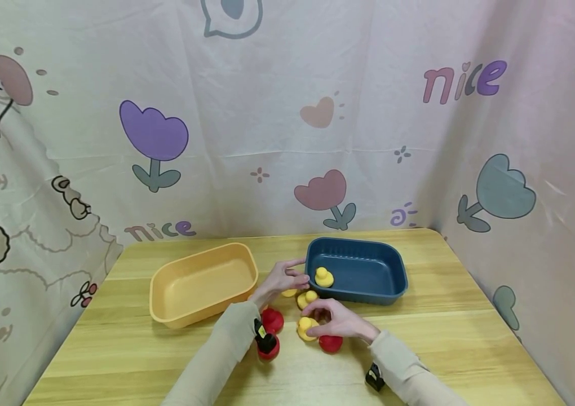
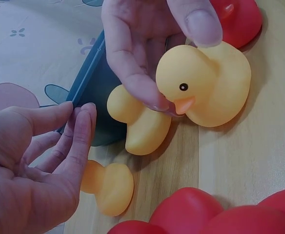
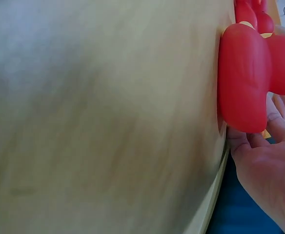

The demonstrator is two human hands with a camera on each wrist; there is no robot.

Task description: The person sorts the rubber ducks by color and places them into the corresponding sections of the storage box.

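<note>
My left hand (image 1: 282, 281) pinches the near left rim of the blue plastic basin (image 1: 368, 297) between thumb and fingers. One yellow rubber duck (image 1: 324, 278) sits inside that basin, at its left end. Just in front of it, my right hand (image 1: 340, 320) holds another yellow rubber duck (image 2: 220, 92) between thumb and fingers, close over the table. Two more yellow ducks, one (image 2: 147, 126) by the basin and one (image 2: 114, 190) under my left hand, lie on the wood. A red rubber toy (image 3: 245, 73) is right beside my right hand.
On the left stands a yellow plastic basin (image 1: 166, 320) with nothing seen in it. More red rubber toys (image 1: 272, 320) lie beneath my left forearm, between the basins. A printed cloth (image 1: 247, 113) hangs behind the wooden table (image 1: 450, 338).
</note>
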